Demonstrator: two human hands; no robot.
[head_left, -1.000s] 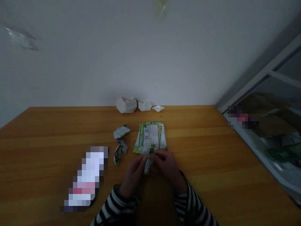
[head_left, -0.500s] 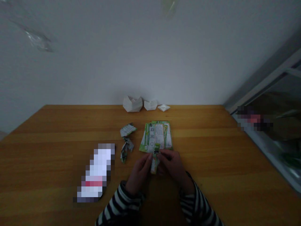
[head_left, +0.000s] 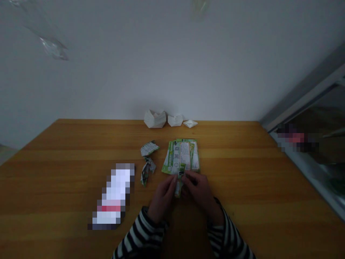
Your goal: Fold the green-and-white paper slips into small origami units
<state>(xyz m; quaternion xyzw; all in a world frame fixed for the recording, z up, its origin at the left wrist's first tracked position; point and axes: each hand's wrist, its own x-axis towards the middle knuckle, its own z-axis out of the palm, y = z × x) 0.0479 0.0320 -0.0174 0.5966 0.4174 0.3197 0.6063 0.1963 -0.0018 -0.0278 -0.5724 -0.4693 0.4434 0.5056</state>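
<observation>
Between my two hands is a narrow folded strip of green-and-white printed paper [head_left: 178, 187], standing lengthwise away from me. My left hand [head_left: 163, 196] pinches its left edge between thumb and fingers. On the other edge, my right hand [head_left: 198, 189] is closed on it too, thumb and forefinger near its upper half. Just beyond the strip lies a stack of green-and-white printed sheets [head_left: 169, 162], partly covered by the strip's far end. Left of the stack are a folded printed paper piece [head_left: 149, 148] and a crumpled, twisted one [head_left: 147, 169].
Along the wall at the table's back edge stand a large white folded paper boat [head_left: 155, 119], a smaller one [head_left: 175, 120] and a flat white one [head_left: 190, 123]. A pixelated, phone-like slab [head_left: 114, 196] lies on the wooden table [head_left: 256, 187] at left. A framed opening borders the right side.
The whole view has shifted slightly, so things sit a little further right. Both hands keep their grip on the paper strip, which leans slightly more to the right at its far end.
</observation>
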